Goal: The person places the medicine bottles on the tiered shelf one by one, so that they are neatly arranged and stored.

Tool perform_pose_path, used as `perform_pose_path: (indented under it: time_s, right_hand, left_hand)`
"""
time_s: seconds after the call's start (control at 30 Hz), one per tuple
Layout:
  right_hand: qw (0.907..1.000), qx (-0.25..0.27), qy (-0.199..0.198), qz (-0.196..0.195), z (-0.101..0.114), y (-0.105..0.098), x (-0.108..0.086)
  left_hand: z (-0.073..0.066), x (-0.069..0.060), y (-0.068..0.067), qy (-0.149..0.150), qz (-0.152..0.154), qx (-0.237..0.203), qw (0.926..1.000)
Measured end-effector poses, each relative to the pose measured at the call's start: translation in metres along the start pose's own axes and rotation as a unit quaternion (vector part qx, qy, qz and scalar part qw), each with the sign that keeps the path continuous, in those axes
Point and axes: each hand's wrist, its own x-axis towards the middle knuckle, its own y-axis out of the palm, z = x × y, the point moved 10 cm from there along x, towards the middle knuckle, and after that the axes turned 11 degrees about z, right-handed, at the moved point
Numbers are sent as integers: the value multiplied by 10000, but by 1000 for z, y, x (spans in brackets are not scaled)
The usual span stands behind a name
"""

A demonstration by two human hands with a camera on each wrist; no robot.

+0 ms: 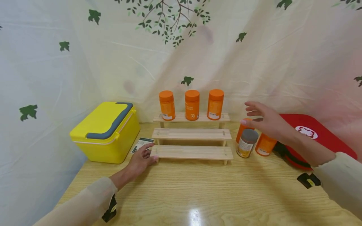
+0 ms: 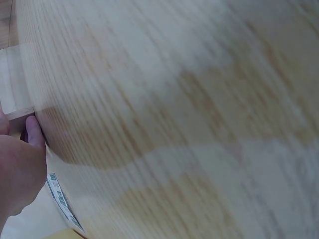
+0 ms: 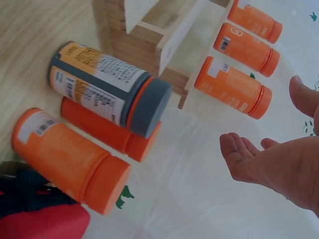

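Note:
A three-step wooden rack stands on the table. My left hand pinches the left end of its lowest step; in the left wrist view the thumb and a finger are on the wood edge. Three orange bottles stand in a row on the top step. To the rack's right, my right hand hovers with relaxed fingers, holding nothing. Below it are a grey-lidded bottle, an orange bottle partly hidden behind that one, and another orange bottle.
At the left is a yellow box with a blue-grey handle. A printed card lies between box and rack. On the right lies a red bag with a white emblem. A leaf-patterned cloth hangs behind the wooden table.

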Motion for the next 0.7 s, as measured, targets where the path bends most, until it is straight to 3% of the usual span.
perform_pose_path:
  time_s: [0.2, 0.43, 0.7]
  right_hand:
    - [9999, -90, 89, -71, -15, 4, -18]
    - [9987, -118, 479, -133, -42, 13, -28]
    - [9985, -11, 417, -343, -55, 24, -31]
  left_hand:
    - [-2, -1, 1, 55, 23, -24, 10000]
    - [-1, -2, -1, 14, -24, 57, 10000]
    - [3, 1, 0, -32, -8, 32, 10000]
